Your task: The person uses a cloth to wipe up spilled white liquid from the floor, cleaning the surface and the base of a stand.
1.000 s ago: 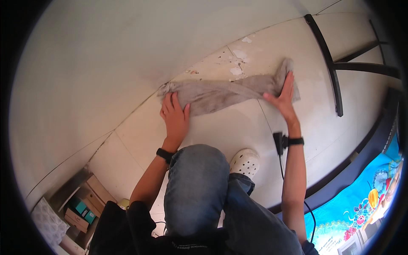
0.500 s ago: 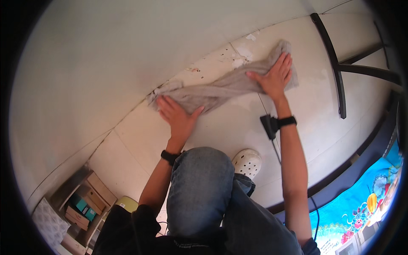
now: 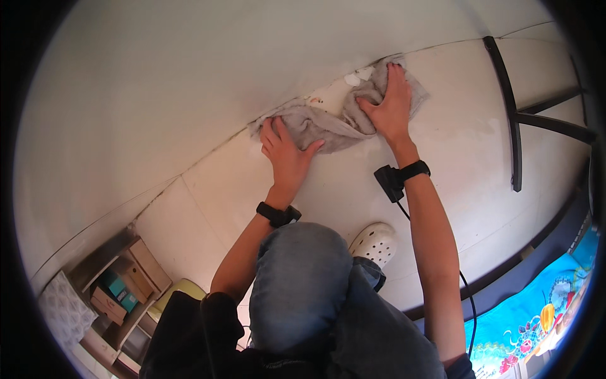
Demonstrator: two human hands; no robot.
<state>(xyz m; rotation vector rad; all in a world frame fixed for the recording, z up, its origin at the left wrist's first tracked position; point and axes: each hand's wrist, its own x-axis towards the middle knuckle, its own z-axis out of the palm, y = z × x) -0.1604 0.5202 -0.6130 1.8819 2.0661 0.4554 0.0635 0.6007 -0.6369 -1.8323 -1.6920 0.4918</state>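
Item: cloth (image 3: 338, 117), grey, crumpled, lying on the white floor (image 3: 454, 158) right against the seam where floor meets wall (image 3: 158, 95).

Change noted: a second ago I had it stretched long between my hands; now it is bunched shorter and pushed up into the seam, my hands drawn closer together. I judge the wiping has moved to the chipped, flaking patch (image 3: 353, 79) at the wall's foot, which the cloth now partly covers.

Left hand (image 3: 287, 155): flat, fingers spread, pressing the cloth's left end. Not clenched; palm mostly on floor, fingertips on fabric.

Right hand (image 3: 391, 104): laid over the cloth's right end, fingers splayed, pressing down rather than gripping.

Wrists: black band on the left (image 3: 276, 215); black band with a small box on the right (image 3: 399, 178), a cable (image 3: 467, 297) trailing back from it.

Surroundings: my knee in jeans (image 3: 300, 284) and white clog (image 3: 374, 243) just behind the hands; black metal frame (image 3: 511, 114) to the right, well apart; shelf with boxes (image 3: 117, 290) at lower left; bright patterned sheet (image 3: 536, 316) at lower right.

Obstructions: none between hands and cloth. The cable lies near my right forearm.
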